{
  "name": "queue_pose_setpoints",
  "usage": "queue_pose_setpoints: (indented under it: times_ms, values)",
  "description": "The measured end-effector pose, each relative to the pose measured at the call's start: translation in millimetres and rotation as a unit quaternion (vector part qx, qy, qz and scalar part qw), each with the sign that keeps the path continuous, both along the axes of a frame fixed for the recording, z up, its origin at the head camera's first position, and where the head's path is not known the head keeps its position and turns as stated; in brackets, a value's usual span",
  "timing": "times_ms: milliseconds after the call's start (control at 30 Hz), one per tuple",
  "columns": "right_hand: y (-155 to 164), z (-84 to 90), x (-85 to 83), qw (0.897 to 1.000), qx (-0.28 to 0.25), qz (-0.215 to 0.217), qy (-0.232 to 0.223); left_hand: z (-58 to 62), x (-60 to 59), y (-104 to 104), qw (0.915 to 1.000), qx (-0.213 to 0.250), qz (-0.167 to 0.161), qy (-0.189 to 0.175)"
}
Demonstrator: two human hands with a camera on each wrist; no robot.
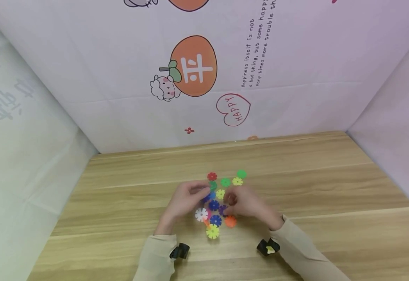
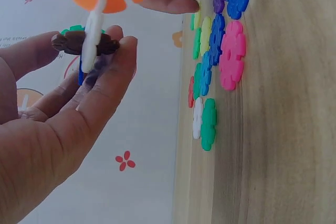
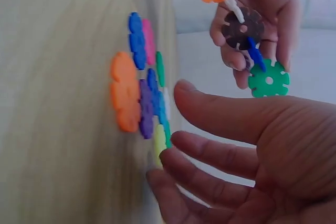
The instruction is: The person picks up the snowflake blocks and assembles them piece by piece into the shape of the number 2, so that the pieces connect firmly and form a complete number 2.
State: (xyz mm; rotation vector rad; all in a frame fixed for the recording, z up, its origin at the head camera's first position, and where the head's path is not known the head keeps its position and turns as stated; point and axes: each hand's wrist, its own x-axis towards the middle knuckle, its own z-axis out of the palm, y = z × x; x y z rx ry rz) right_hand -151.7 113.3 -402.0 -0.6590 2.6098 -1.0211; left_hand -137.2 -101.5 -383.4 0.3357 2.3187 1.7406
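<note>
Head view: near the counter [image 1: 120, 183] middle, about a dozen loose discs [image 1: 215, 220] lie unjoined. Left wrist view: the left hand [image 2: 63, 129] pinches a small joined cluster [image 2: 86, 40], a few pieces built. Right wrist view: the right hand [image 3: 236, 150], fingers relaxed and apart, hovers by the discs; nothing blocks.

A light wooden table [image 1: 313, 183] carries a loose scatter of flat, flower-shaped plastic discs near its middle: a red one [image 1: 211, 176], two green [image 1: 241, 174], several yellow [image 1: 212, 232], blue [image 1: 215, 220], a white one [image 1: 201, 214] and an orange one [image 1: 230, 221], some touching
</note>
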Motion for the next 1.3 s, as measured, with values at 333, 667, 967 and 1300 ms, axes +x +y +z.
queue_pose_setpoints:
  times_ms: [333, 667, 967, 1300]
  values:
    - [-7.2, -4.5, 4.6, 0.999, 0.025, 0.002, 0.021, -0.6, -1.4, -1.0, 0.9998, -0.015, -0.012, -0.005]
    - [-7.6, -8.0, 4.3, 0.999, 0.034, -0.010, 0.018, -1.9, -1.5, -1.6, 0.9997, -0.018, -0.016, -0.005]
    - [-7.5, -10.2, 3.6, 0.999, 0.029, -0.013, 0.021, -3.7, -1.8, -1.8, 0.9997, -0.016, -0.014, -0.008]
    - [-7.8, -10.6, 3.5, 0.999, 0.030, -0.022, 0.009, -3.8, -1.7, -1.5, 0.9998, -0.015, -0.015, -0.001]
